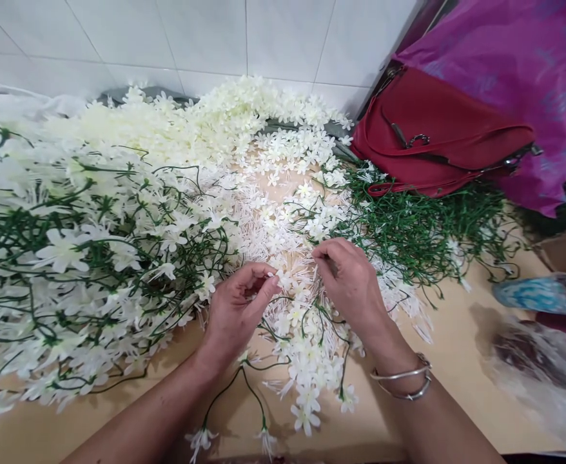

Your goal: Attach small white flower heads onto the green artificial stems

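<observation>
Thumb and forefinger of my left hand (239, 303) pinch a small white artificial flower (274, 277). To its right, my right hand (351, 280) is closed in a pinch just above a scatter of thin white stamens (258, 219); what it holds, if anything, is too small to make out. Below and between the hands lie white flower heads (306, 361) and a green branching stem (244, 374) tipped with white blooms. A big heap of assembled white flowers on green stems (65, 251) lies left of my left hand.
Cream flower heads (234, 109) are piled against the tiled wall (292, 38). Bare green stems (409, 225) lie at right beneath a red handbag (447, 129) and a purple plastic bag (548, 84). A blue patterned bottle (534, 293) and a clear plastic bag (544, 374) sit at the right edge.
</observation>
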`<state>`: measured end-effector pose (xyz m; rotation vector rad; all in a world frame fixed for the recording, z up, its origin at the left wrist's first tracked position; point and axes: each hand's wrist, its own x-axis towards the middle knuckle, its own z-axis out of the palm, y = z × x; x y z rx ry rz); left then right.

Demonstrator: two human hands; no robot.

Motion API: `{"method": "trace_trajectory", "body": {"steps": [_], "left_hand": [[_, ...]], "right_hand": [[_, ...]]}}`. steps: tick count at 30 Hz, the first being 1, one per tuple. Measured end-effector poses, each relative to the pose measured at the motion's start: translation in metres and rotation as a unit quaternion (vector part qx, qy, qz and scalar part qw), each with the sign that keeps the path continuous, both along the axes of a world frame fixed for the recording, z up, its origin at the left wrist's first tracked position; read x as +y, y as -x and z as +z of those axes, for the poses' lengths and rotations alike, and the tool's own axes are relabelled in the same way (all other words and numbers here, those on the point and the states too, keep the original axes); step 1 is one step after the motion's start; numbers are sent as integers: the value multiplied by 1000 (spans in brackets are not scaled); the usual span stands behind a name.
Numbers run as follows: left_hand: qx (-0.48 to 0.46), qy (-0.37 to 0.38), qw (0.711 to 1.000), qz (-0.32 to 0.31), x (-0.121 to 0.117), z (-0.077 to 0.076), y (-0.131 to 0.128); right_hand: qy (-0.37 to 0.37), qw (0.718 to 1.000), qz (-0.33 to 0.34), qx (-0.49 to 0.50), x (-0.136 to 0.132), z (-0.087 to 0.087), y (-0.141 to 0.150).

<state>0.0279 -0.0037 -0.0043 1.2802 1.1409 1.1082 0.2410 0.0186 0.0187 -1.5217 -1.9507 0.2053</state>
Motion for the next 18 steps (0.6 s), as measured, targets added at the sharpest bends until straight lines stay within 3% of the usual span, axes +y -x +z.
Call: {"method": "trace_trajectory", "body": {"steps": [5,10,14,18], "left_hand": [[4,-1,1000,3,0,0,0],[-11,22,1000,13,1,-2,-2],[-24,25,999,20,0,0,-3],[-19,32,999,29,0,6,-3]], "right_hand": [[-37,997,53,-38,-2,5,6],[-27,991,96,-91,0,-2,10],[-57,994,86,-23,0,2,10],[-61,986,96,120,-8,14,16]]}}
